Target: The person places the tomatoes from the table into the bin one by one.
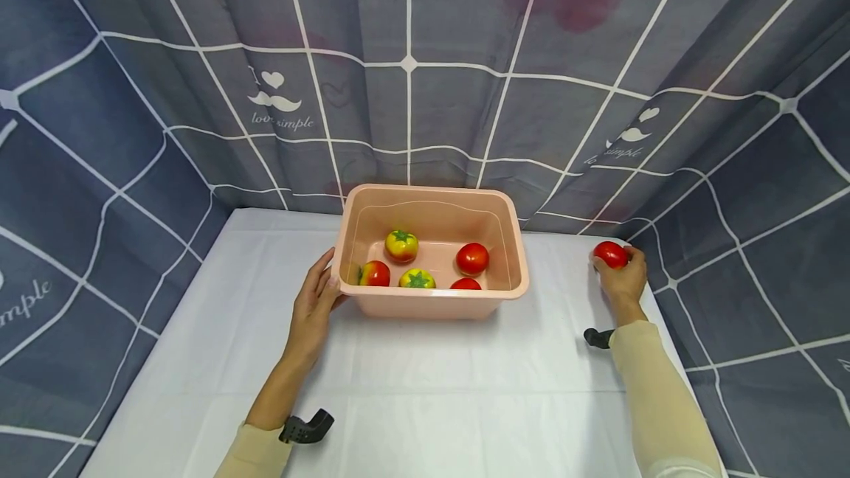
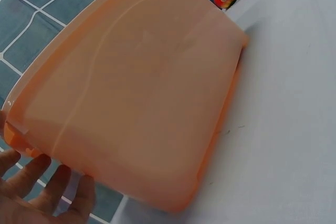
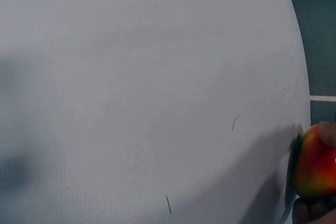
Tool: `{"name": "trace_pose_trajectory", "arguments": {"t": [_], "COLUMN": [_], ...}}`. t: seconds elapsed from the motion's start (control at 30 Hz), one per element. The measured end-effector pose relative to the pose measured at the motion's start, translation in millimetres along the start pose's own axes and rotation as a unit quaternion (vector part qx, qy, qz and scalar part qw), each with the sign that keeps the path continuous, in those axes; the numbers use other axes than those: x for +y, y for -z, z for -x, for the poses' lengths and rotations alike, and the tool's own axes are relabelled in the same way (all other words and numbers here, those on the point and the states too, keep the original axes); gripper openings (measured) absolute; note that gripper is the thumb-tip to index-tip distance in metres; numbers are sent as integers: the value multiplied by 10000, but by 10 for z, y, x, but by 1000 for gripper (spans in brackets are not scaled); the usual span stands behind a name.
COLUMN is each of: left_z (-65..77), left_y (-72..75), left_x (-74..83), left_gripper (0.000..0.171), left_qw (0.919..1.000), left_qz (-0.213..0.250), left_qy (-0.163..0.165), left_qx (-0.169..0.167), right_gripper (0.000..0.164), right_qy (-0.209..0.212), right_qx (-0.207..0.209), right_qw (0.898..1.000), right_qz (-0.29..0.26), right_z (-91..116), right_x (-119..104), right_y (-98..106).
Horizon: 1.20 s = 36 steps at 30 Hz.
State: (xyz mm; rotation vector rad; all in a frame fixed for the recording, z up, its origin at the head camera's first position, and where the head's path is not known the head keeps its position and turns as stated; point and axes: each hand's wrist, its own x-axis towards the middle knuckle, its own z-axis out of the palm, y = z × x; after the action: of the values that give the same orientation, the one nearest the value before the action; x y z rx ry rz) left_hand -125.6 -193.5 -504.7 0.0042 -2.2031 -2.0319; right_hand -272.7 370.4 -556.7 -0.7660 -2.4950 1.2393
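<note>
A pink plastic bin [image 1: 432, 304] stands on the white-covered table. Inside lie a yellow-green tomato [image 1: 401, 245], another with a green star-shaped top [image 1: 417, 279], a red-and-yellow tomato [image 1: 375, 274], a red tomato [image 1: 472, 259] and a partly hidden red tomato [image 1: 466, 284]. At the bin's left end my left hand [image 1: 317, 293] holds the rim, its fingertips [image 2: 39, 163] against the edge. Far to the right, my right hand [image 1: 624, 279] grips a red tomato [image 1: 610, 254] near the table's right edge. The right wrist view shows this tomato [image 3: 316, 166] with yellow patches, partly cut off.
White cloth [image 1: 425, 389] covers the table, with a few small green marks on it in the right wrist view. Grey curtains [image 1: 372, 109] with white lines enclose the back and both sides. A black strap device [image 1: 307, 426] sits on the left wrist, another [image 1: 598, 338] on the right.
</note>
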Motion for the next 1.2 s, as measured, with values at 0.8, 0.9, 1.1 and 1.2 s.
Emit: {"name": "trace_pose_trajectory", "arguments": {"t": [0.8, 0.9, 1.1, 1.2], "left_z": [-1, -1, 1, 2], "left_y": [5, 3, 2, -2], "left_x": [-16, -12, -13, -12], "left_gripper": [53, 53, 54, 53], "left_qw": [9995, 9995, 9994, 9995], "left_qz": [283, 258, 275, 285], "left_qy": [-158, -173, -171, -154], "left_qx": [-71, -73, -73, -67], "right_gripper": [70, 71, 73, 74], "right_qy": [1303, 1460, 1830, 1925], "right_qx": [-208, -279, -474, -587], "right_qw": [9902, 9875, 9796, 9767], "right_qz": [-460, -526, -684, -744], "right_z": [342, 432, 653, 758], "right_x": [-305, -352, -437, -469], "right_y": [-93, -114, -159, -180]}}
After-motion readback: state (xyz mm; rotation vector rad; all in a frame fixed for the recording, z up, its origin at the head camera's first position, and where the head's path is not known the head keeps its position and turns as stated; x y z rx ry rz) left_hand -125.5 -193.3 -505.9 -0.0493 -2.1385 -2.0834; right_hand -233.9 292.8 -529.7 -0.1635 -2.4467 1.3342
